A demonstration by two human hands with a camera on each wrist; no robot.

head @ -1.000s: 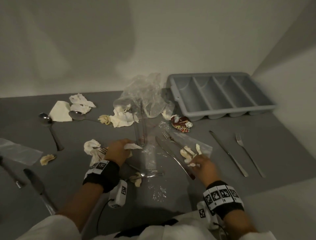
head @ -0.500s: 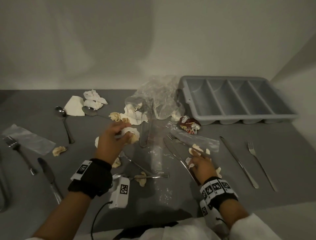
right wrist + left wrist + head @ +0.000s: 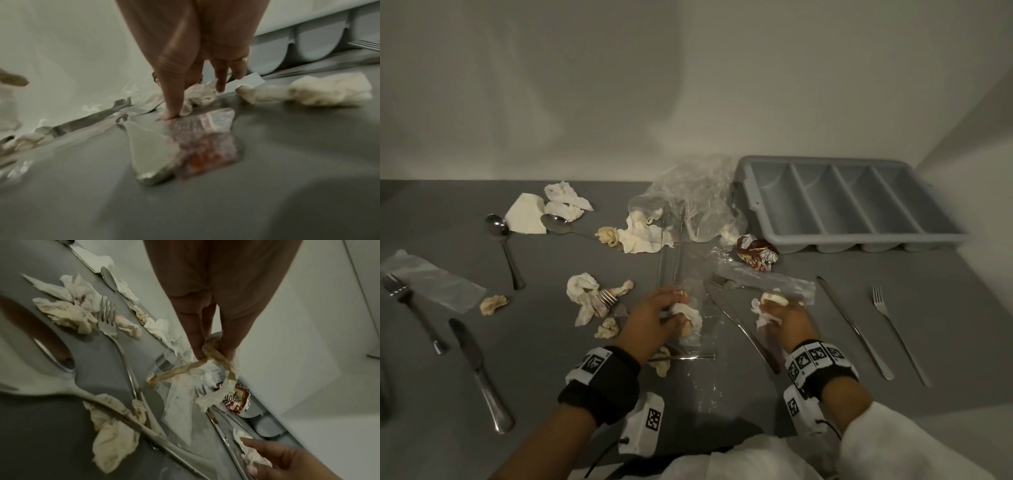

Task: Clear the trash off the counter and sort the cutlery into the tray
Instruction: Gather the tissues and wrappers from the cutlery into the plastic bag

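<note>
Grey tray (image 3: 756,205) was totally empty and cutlery lay everywhere, so barely started, with left hand (image 3: 654,317) and right hand (image 3: 789,317) each pinching crumpled tissue (image 3: 690,313).

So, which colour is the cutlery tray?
The cutlery tray is plain light grey, clearest in the head view.

Dim, grainy indoor light, soft wall shadows, right wrist view motion-blurred, wide-angle edge distortion
</note>
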